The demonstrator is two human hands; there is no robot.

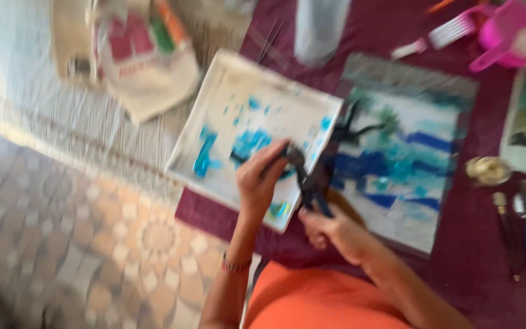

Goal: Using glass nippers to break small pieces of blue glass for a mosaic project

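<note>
Dark blue-handled pliers, blurred, right hand grip clamped on handles, left hand pinching near the tip, over white tray

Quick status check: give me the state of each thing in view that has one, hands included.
Left hand: raised over the tray, fingers pinched at the tool's tip.
Right hand: closed around the tool's handles.
Dark blue-handled pliers: held; jaw position blurred.
White shallow tray: tilted, blue pieces scattered inside.
Blue-and-white mosaic panel: flat on the maroon cloth.

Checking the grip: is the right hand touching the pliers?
Touching. The head view shows the right hand wrapped around the handles of the pliers.
</note>
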